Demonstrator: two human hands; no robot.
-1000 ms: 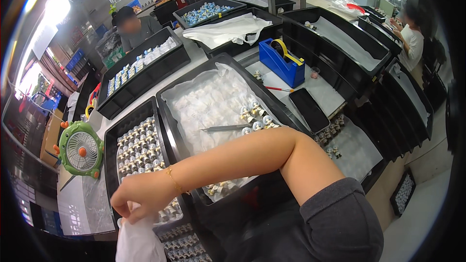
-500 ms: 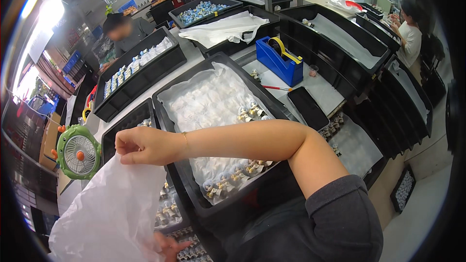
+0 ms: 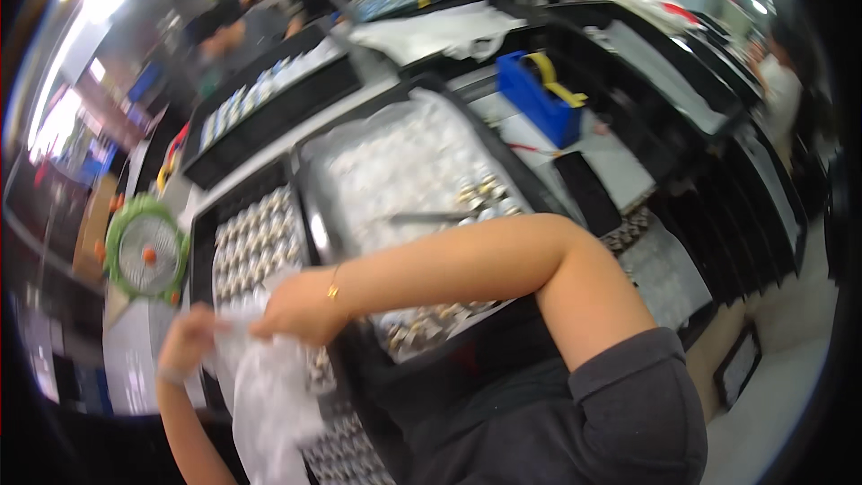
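Note:
A thin white sheet (image 3: 269, 404), bunched and hanging in folds, runs down over the left tray between my hands. My right hand (image 3: 303, 307) reaches across from the right with its fingers closed on the sheet's upper part. Beside it, my left hand (image 3: 190, 339) pinches the upper left corner; motion blurs both hands. Behind them, rows of small figurines (image 3: 260, 242) stand in a black tray (image 3: 205, 256). More small figurines (image 3: 346, 449) show beneath the sheet, low in the picture.
A larger black tray (image 3: 314, 216) lined with white sheeting holds figurines along its edges. A green fan (image 3: 148, 251) stands at the left. Farther right lie a blue tape dispenser (image 3: 541, 103) and a dark phone (image 3: 585, 193). A co-worker (image 3: 224, 31) sits beyond another tray (image 3: 269, 117).
My left hand has risen from below to the sheet's upper corner and closed on it. The right hand has shifted right and down. The sheet is bunched narrower, uncovering rows of figurines.

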